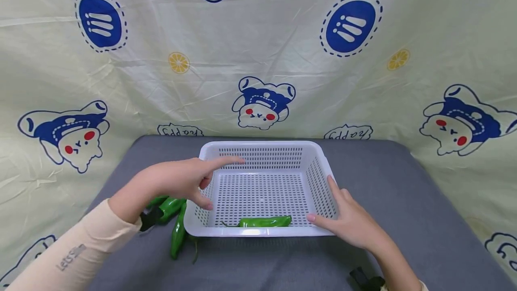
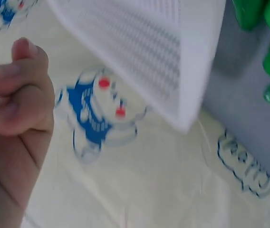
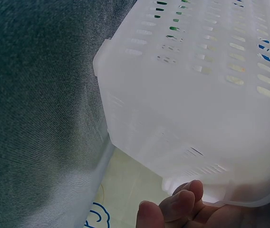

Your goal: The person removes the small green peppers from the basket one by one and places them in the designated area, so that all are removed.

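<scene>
A white plastic basket (image 1: 260,232) with slotted walls stands on the grey cloth. One long green pepper (image 1: 264,222) lies inside it along the near wall. My left hand (image 1: 183,181) hovers over the basket's left side, index finger and thumb spread apart, with nothing between them. In the left wrist view its other fingers (image 2: 30,88) are loosely bent. My right hand (image 1: 349,219) holds the basket's right rim near the front corner, thumb over the inside. The right wrist view shows its fingertips (image 3: 182,202) against the outside of the rim.
Several green peppers (image 1: 178,232) lie left of the basket, partly hidden by my left wrist and the basket. The grey-covered table (image 1: 375,178) reaches back to a pale printed curtain (image 1: 282,57).
</scene>
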{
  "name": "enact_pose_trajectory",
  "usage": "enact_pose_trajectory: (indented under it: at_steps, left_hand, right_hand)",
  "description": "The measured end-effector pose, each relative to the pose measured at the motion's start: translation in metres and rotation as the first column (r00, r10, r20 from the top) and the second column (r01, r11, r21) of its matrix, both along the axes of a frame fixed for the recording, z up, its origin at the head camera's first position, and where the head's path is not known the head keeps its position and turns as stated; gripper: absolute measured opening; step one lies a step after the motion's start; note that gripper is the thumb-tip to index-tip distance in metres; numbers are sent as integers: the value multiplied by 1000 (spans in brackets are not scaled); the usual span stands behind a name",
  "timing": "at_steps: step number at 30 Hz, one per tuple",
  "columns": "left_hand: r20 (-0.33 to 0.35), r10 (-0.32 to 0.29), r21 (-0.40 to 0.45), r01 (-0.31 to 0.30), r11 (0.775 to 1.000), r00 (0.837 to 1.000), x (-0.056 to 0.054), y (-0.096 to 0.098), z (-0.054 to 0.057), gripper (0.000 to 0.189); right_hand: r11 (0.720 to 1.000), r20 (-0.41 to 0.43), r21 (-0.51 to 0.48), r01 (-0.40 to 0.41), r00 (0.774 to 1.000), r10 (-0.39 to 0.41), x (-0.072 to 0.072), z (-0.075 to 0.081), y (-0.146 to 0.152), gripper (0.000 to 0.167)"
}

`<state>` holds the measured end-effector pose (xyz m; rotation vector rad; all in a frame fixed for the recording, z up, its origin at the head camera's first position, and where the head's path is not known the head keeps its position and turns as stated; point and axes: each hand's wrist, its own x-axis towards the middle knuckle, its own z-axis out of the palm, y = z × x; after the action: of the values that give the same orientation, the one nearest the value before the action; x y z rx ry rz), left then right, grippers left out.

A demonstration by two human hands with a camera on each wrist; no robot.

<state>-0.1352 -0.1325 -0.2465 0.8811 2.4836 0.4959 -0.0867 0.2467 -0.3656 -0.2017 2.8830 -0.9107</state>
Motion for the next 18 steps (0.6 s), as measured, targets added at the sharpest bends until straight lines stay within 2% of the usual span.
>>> enact_pose_trajectory:
  at_steps: [4,8,11,14,18]
  left_hand:
    - [98,-77,-44,81,996,992,-14,29,-12,108]
    - [156,-103,-154,128,980,982,-25,54,-30,115]
    - [176,-112,-249,154,956,978,-28,70,-43,118]
    - [169,-125,-354,178,918,978,-30,84,-57,119]
    - [178,-148,-441,214,872,973,-31,98,-70,120]
  right_hand:
    - [1000,9,-8,2,1000,-2,1,0,0,118]
    - [1000,15,-12,4,1000,-4,1,0,0,117]
    - [1000,15,-13,5,1000,-5,1,0,-1,117]
    - [1000,17,-21,6,1000,-6,1,1,-1,116]
    - [1000,15,-24,7,1000,-7,1,1,-1,117]
